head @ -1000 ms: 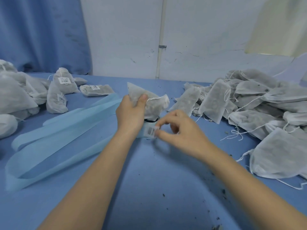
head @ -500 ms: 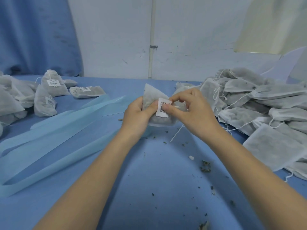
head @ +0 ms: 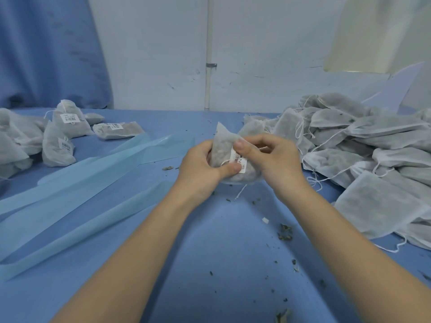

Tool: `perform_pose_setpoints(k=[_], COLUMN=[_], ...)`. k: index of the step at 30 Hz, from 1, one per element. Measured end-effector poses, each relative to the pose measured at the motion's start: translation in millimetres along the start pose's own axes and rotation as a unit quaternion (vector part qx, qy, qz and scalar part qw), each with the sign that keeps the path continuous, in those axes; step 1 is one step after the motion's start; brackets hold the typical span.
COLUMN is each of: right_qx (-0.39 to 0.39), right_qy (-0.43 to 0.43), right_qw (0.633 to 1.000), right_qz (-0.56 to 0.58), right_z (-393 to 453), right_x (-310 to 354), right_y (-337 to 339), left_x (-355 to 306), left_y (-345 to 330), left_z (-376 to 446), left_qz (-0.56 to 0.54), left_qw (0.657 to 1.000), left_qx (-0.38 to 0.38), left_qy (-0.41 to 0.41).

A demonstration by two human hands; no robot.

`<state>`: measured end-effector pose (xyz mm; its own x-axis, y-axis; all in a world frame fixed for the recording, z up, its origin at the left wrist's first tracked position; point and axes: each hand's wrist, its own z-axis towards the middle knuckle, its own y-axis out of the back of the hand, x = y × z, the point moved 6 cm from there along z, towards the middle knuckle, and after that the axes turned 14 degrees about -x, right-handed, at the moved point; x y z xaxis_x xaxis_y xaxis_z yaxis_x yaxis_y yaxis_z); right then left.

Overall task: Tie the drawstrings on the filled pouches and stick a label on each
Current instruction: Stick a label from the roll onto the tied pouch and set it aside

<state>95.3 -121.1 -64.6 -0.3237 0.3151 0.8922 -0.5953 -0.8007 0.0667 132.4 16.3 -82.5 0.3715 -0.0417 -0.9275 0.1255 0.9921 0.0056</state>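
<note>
A filled white mesh pouch [head: 224,145] is held above the middle of the blue table [head: 210,252]. My left hand [head: 200,169] grips it from the left, thumb lying across its lower front. A white barcode label [head: 238,159] sits on the pouch's front. My right hand [head: 270,157] holds the pouch from the right and its thumb presses on the label's top edge. A loose drawstring end [head: 240,193] dangles below the pouch.
A big heap of unlabelled pouches [head: 361,159] fills the right side. Labelled pouches [head: 67,127] lie at the back left. Long pale blue backing strips [head: 81,183] stretch across the left half. Dried herb crumbs [head: 284,231] dot the cloth. A white wall stands behind.
My right hand carried the label up from near the table onto the pouch's front; now its thumb presses it down. My left thumb has shifted onto the pouch's lower front.
</note>
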Motion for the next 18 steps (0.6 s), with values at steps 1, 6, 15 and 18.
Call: perform_pose_setpoints(k=[1,6,15,18], right_qx=[-0.013,0.012,-0.084,-0.042], right_qy=[0.004,-0.071,-0.137,-0.096], right_qw=[1.000,0.997,0.972,0.979], right_qz=[0.003,0.010,0.171,0.175], right_z=[-0.2,-5.2,-13.2,-4.2], right_x=[-0.8,-16.3,-13.5,18.8], right_y=[0.1,-6.6,-31.4,-76.1], left_x=[0.8,8.6,14.1,9.0], left_y=[-0.8,7.0,19.4,16.0], left_z=[-0.4,2.1,4.6,-0.4], left_qz=[-0.003,-0.054,-0.227,-0.304], left_qw=[1.000,0.995,0.941,0.913], left_qx=[0.000,-0.072,-0.195,-0.207], left_qy=[0.001,0.042,0.160,0.176])
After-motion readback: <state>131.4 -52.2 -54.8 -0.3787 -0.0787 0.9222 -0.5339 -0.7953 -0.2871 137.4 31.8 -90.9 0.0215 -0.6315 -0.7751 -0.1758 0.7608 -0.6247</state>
